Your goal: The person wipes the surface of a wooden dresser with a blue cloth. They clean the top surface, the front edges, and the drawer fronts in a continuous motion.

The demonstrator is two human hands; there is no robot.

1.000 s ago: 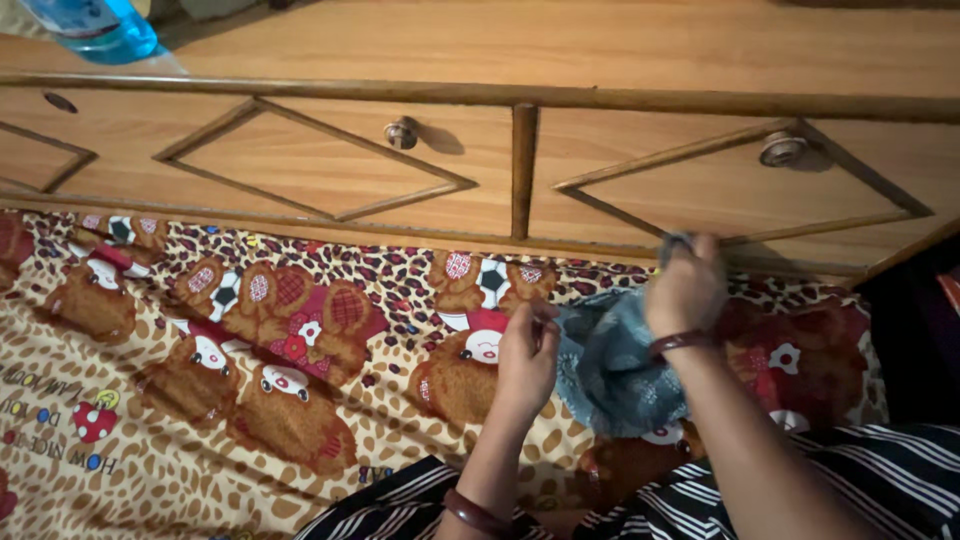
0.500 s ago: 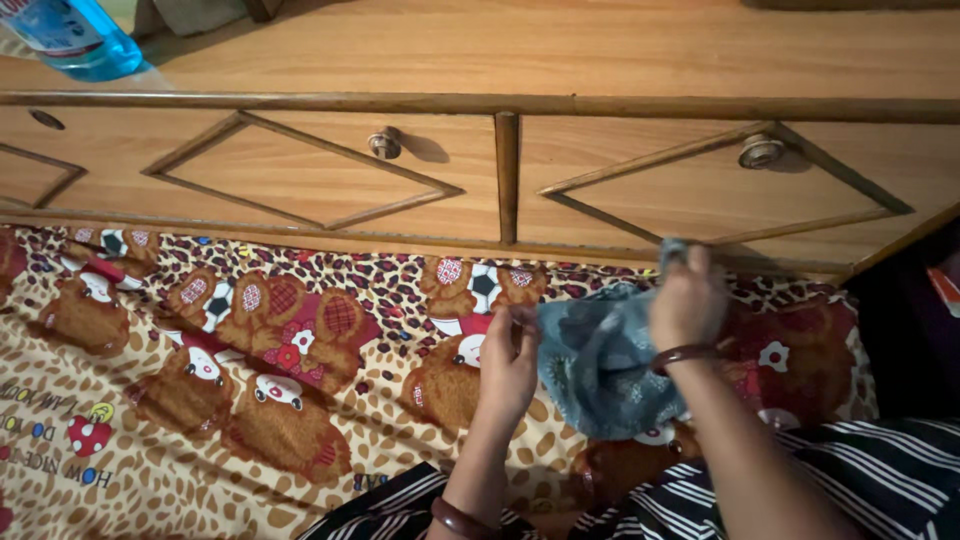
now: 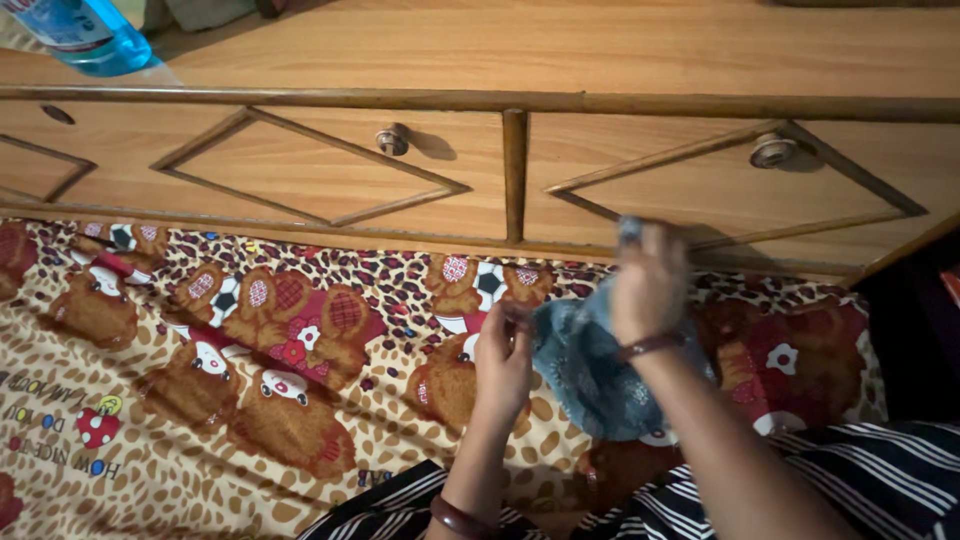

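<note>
Cloth (image 3: pixel 590 365), a small grey-blue patterned piece, hangs between my two hands above the bedspread (image 3: pixel 200 400), slack and bunched in the middle. My right hand (image 3: pixel 650 285) is closed on its upper corner, lifting that end so a tip of fabric pokes up past my fingers, in front of the wooden drawer front (image 3: pixel 330 170). My left hand (image 3: pixel 503 355) pinches the opposite edge lower down, fingers curled shut on it. As I judge it, the cloth is gripped at both ends but not yet pulled flat or folded; it sags in a loose pouch. Beneath it lies the printed bedspread with bears and spots, and my striped clothing (image 3: pixel 860 480) shows at the bottom. Beyond stand two drawers with round knobs (image 3: pixel 392 139), and a blue bottle (image 3: pixel 85 30) sits on the wooden top at far left.
</note>
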